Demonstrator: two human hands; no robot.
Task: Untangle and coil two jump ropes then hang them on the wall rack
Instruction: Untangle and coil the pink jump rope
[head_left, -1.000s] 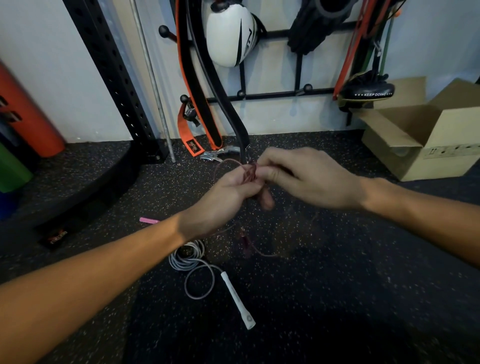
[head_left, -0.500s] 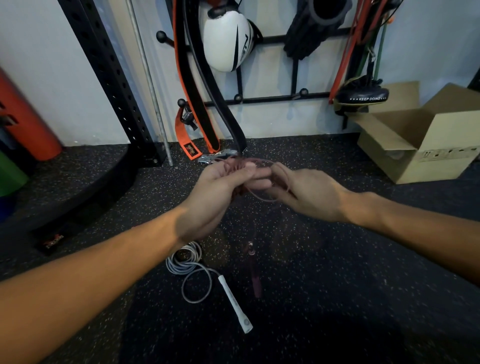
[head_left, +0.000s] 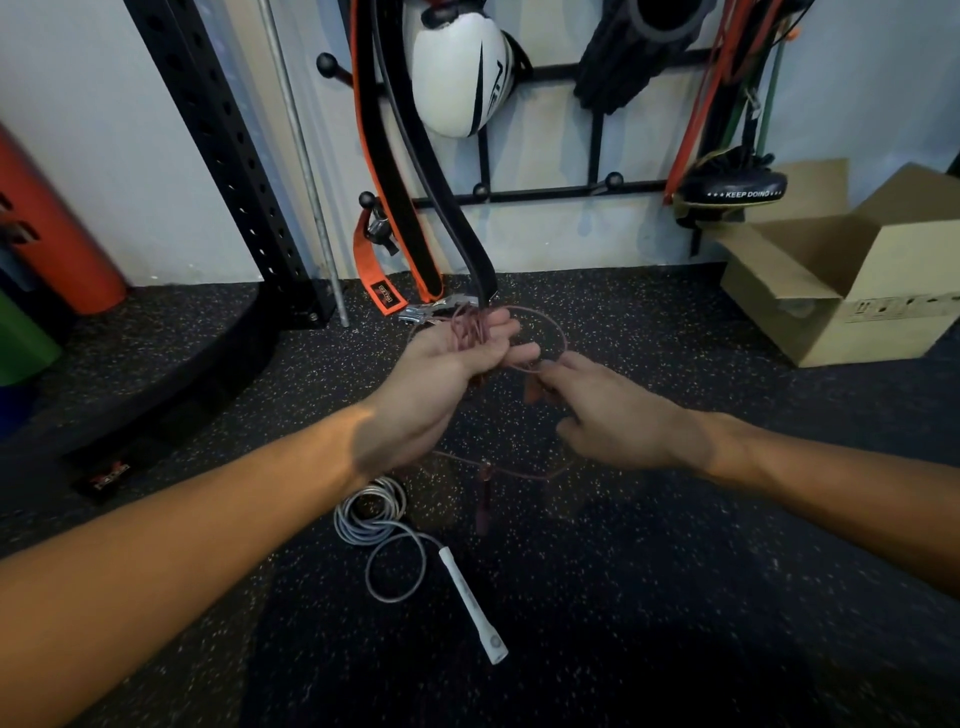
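My left hand (head_left: 441, 384) holds a bundle of thin dark red jump rope (head_left: 470, 327) coils across its palm. One loop of that rope arcs to the right, and my right hand (head_left: 618, 421) pinches it beside the left fingers. A red handle (head_left: 484, 499) dangles on the cord below both hands. The white jump rope (head_left: 371, 512) lies coiled on the floor under my left wrist, its white handle (head_left: 470, 605) pointing toward me. The black wall rack (head_left: 550, 195) with ball-tipped pegs is on the wall ahead.
An orange and black belt (head_left: 382, 171), a white glove (head_left: 457, 78), a foam roller and resistance bands (head_left: 711, 98) hang on the rack. An open cardboard box (head_left: 852, 275) stands at right. A black perforated upright (head_left: 218, 145) and coloured rollers (head_left: 47, 223) are at left.
My right hand has drawn back from the left, pulling out a wide loop of red rope. The red handle now hangs lower under the hands. The white rope has not moved.
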